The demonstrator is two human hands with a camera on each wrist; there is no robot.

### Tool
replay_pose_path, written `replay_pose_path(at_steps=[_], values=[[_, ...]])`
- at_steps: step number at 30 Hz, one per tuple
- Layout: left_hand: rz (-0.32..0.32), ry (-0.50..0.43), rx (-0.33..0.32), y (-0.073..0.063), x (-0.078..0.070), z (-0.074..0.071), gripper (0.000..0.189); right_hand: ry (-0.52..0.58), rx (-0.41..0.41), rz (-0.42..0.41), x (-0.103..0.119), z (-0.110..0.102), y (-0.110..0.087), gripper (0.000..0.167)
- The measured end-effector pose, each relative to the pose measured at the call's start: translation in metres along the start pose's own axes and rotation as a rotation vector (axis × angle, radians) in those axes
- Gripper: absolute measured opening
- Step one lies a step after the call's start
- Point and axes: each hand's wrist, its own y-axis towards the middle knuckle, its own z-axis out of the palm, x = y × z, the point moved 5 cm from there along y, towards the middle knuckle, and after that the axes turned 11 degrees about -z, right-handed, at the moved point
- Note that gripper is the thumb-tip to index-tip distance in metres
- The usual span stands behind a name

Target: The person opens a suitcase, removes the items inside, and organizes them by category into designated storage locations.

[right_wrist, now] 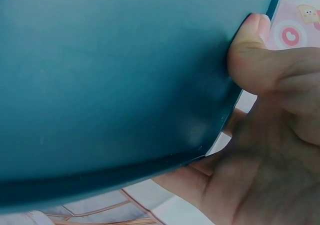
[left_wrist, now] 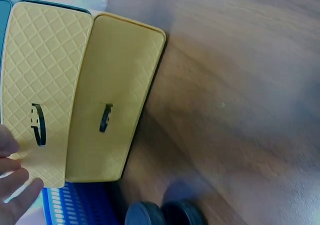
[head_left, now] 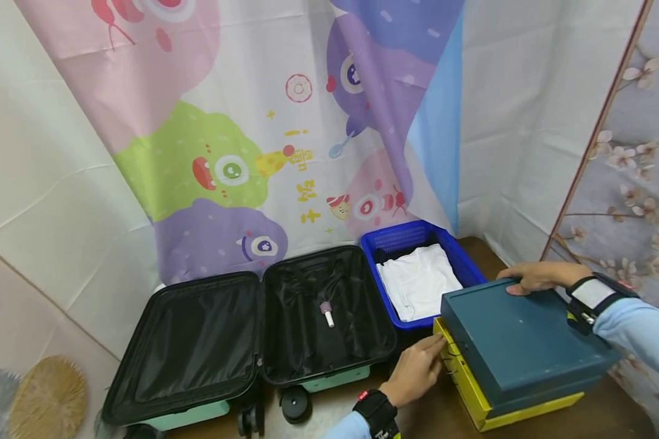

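A teal drawer box (head_left: 532, 335) with yellow drawer fronts (left_wrist: 47, 65) stands at the right of the table in the head view. Each front has a black pull handle (left_wrist: 105, 117); one is embossed with a diamond pattern. My right hand (head_left: 545, 277) grips the box by its far corner, thumb on the teal top and fingers along the side, as the right wrist view shows. My left hand (head_left: 414, 375) touches the yellow front near its far end with its fingers extended. Beyond the box, a blue basket (head_left: 381, 292) holds folded white cloth (head_left: 417, 280).
An open suitcase (head_left: 197, 341) with black lining lies left of the basket, its wheels (head_left: 295, 403) toward me. A small purple-and-white item (head_left: 327, 314) lies inside it. Behind hangs a cartoon-print curtain (head_left: 307, 49); a floral panel (head_left: 636, 183) stands at the right.
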Motion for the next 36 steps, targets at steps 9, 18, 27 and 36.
replay_pose_path(at_steps=[9,18,27,36], values=[[0.032,0.035,0.057,-0.001,-0.004,0.009,0.051,-0.009,-0.004,0.004,0.01,0.0,0.001,0.04],[-0.049,0.071,0.091,-0.013,0.012,0.02,0.044,-0.008,0.0,-0.002,0.013,-0.002,-0.001,0.043],[0.115,0.112,0.237,-0.026,0.017,0.041,0.045,-0.005,-0.005,0.012,0.01,-0.001,-0.003,0.04],[0.145,0.163,0.365,-0.029,0.012,0.052,0.033,0.008,-0.005,0.008,0.009,0.0,-0.003,0.04]])
